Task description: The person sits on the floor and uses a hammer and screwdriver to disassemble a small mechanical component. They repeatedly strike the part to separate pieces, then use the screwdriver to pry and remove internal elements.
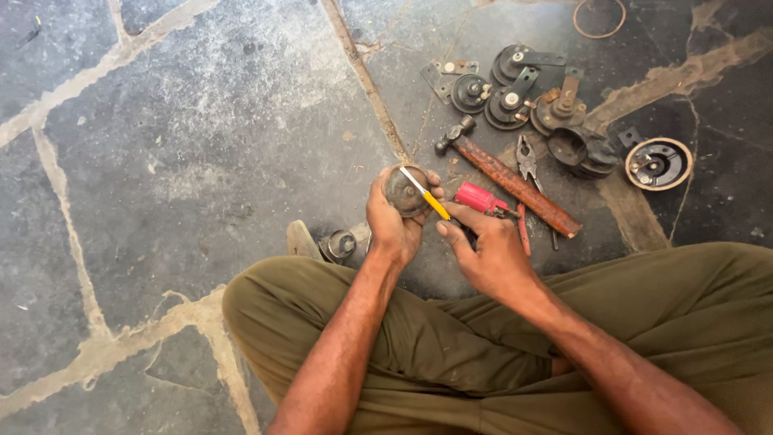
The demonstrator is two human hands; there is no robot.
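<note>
Gripping a small round metal part (405, 192) in the left hand (392, 221), the person sits cross-legged on a stone floor (201, 145) and works at it with a yellow-handled screwdriver (427, 196) held in the right hand (491, 250). The left fingers are curled tight around the rim of the part, its flat face turned up toward the camera, just above the floor in front of the knees. The right fingers pinch the yellow handle near its lower end.

The screwdriver's long axis runs diagonally, from lower right at the handle to upper left, with the pale shaft lying across the face of the part and its tip near the upper left edge. Exactly where the tip sits is too small to tell.

One risk, as I judge it: the tip could skid off the smooth face and jab the left thumb or fingers, since they wrap close around the rim. A loose hold could also let the part drop onto the stone.

Nearby lie a rusty hammer (507, 176), pliers (527, 159), a red-handled tool (481, 197) and several round black parts (515, 97).
</note>
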